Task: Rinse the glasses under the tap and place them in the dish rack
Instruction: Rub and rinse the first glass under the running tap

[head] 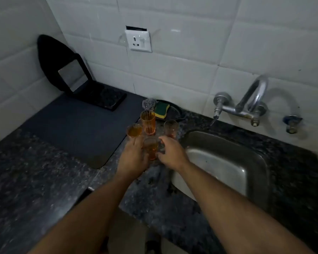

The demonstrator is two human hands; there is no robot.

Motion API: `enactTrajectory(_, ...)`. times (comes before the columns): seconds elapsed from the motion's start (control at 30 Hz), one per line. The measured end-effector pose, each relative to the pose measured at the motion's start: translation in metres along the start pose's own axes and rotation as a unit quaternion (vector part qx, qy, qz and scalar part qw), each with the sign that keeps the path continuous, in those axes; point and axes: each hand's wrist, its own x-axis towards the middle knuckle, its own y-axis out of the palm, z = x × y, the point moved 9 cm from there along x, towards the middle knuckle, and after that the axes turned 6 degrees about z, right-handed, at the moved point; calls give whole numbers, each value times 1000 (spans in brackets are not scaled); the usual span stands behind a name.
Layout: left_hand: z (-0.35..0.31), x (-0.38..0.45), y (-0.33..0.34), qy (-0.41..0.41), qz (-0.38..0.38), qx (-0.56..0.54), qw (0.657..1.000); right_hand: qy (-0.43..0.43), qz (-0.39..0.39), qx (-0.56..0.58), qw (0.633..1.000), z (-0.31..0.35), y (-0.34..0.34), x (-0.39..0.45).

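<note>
Standing left of the sink, 4 orange glasses; 2 hands curl around the nearest glass.

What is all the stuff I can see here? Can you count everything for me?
glasses: four, orange, standing close together on the counter left of the sink
sink: one, steel, set in the counter on the right
tap: one, silver, on the wall above the sink
valve: one, blue and silver, on the wall right of the tap
sponge: one, green and yellow, on a dark dish behind the glasses
scrubber: one, grey steel wool, left of the sponge
mat: one, dark, flat on the counter at left
socket: one, white, on the tiled wall
counter: one, dark speckled stone
left hand: one, fingers at the glasses
right hand: one, fingers round the nearest glass
</note>
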Motion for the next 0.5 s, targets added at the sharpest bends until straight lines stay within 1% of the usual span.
enactTrajectory(0.07,13,5,4,-17,1,-30,999,-7,5,7,1000,5,9,14)
enactTrajectory(0.13,19,4,12,-38,29,-50,998,7,14,3,1000,6,18,23)
enactTrajectory(0.2,27,4,16,-48,34,-74,996,18,14,20,1000,2,25,30)
enactTrajectory(0.3,35,7,22,-56,58,-76,994,23,13,41,999,-3,28,31)
enactTrajectory(0.4,33,16,29,-46,81,-75,993,30,4,67,997,-16,23,21)
enactTrajectory(0.5,12,30,37,-15,132,-75,988,51,-16,107,993,-38,8,3)
